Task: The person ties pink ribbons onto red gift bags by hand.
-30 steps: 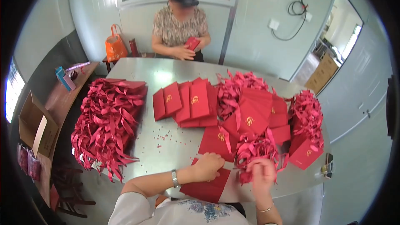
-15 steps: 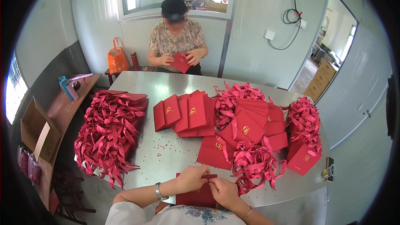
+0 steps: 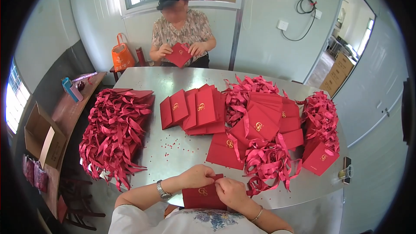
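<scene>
A flat red paper gift bag [image 3: 197,199] with a gold emblem lies at the near edge of the metal table, against my body. My left hand [image 3: 197,178], with a watch on its wrist, is closed in a pinch at the bag's top edge. Close beside it, my right hand [image 3: 232,195] pinches the same edge from the right, a bracelet on its wrist. The fingertips nearly meet, and any ribbon between them is too small to make out. Just beyond my right hand lies a heap of red ribbon handles [image 3: 271,167] on more bags.
Stacked red bags [image 3: 203,108] lie mid-table, with ribboned bags piled left [image 3: 115,136] and right [image 3: 320,125]. Red paper dots [image 3: 171,147] are scattered between. A co-worker [image 3: 182,39] opposite holds a red bag. A plastic cup [image 3: 346,173] stands by the right edge.
My view has shifted slightly, and the emblem on my bag shows more clearly now. My hands stay at its top edge. The co-worker's head has turned toward the left.
</scene>
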Motion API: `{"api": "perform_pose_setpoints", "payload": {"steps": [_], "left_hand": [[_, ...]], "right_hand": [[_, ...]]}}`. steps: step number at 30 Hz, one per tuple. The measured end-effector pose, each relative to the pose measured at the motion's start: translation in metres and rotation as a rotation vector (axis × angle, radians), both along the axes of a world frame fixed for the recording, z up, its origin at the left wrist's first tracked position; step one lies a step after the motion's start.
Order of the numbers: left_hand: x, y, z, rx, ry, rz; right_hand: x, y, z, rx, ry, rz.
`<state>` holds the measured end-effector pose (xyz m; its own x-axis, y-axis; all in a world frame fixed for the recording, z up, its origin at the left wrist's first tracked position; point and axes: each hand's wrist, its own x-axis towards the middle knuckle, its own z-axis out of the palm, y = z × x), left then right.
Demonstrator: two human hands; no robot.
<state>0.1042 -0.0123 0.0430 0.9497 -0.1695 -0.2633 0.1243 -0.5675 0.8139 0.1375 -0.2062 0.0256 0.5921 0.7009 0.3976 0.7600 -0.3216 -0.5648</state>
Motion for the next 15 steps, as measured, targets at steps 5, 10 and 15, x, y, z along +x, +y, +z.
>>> {"api": "perform_pose_setpoints", "payload": {"steps": [5,10,15], "left_hand": [[0.000,-0.007,0.003,0.089,-0.091,0.039],[-0.010,-0.025,-0.002,0.167,-0.183,0.094],[-0.023,-0.016,-0.011,0.118,-0.158,0.112]], "right_hand": [[0.006,0.006,0.011,-0.031,0.025,-0.051],[-0.007,0.004,0.012,-0.191,-0.130,-0.027],[-0.014,0.003,0.004,-0.240,-0.155,-0.014]]}}
